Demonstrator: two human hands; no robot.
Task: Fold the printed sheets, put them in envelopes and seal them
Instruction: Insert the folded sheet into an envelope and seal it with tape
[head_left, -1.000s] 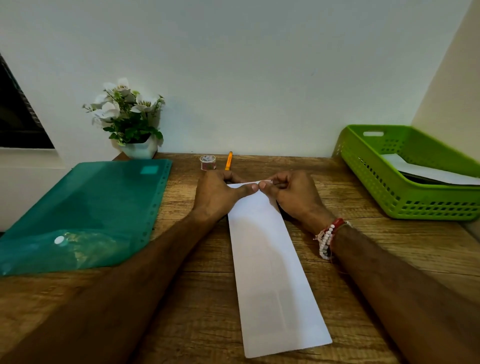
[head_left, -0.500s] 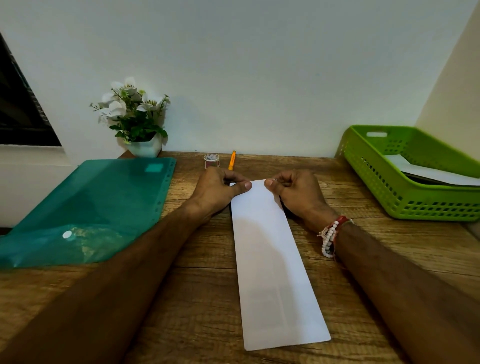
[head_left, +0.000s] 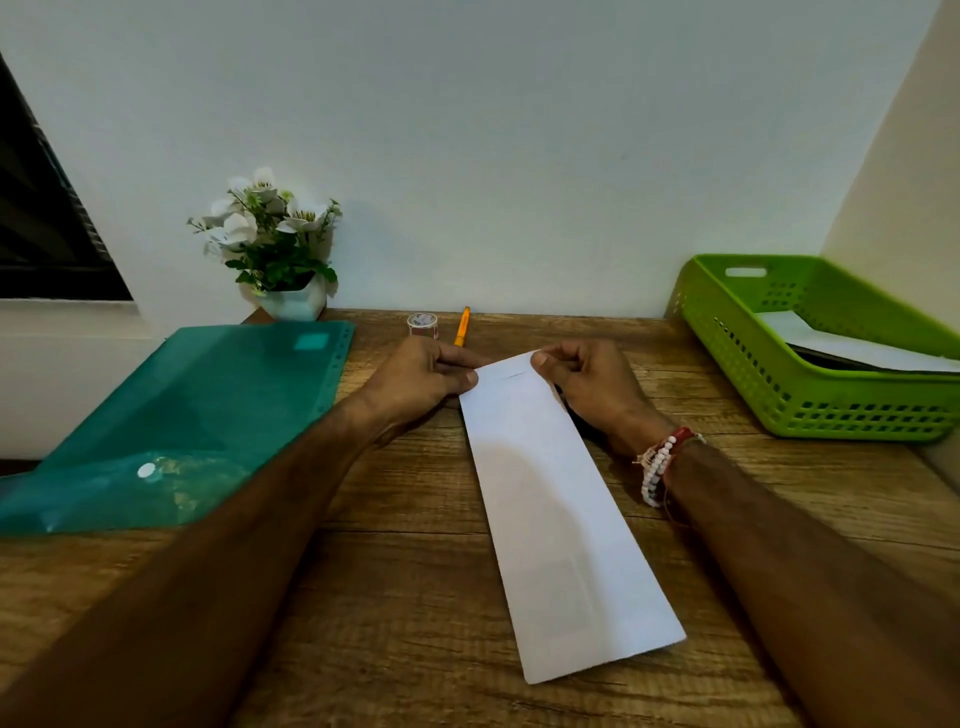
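1. Envelope (head_left: 561, 509) lies flat between the forearms; left hand (head_left: 421, 379) and right hand (head_left: 587, 384) each pinch a far corner (fingers curled).
2. Uneven pressure could skew the flap, apparently folded there.
3. Reaching for tape (head_left: 423, 325), beyond the left hand, may free it.

Landmark: envelope (head_left: 561, 499), lying lengthwise on the surface (head_left: 415, 597). Left hand (head_left: 421, 379) pinches its far left corner, right hand (head_left: 592, 384) its far right corner. Left of it: folder (head_left: 182, 415). Behind it: tape roll (head_left: 423, 325), pen (head_left: 461, 332). Behind-left: potted plant (head_left: 291, 304). Right, well apart: basket (head_left: 753, 384), sheets (head_left: 857, 348) inside.
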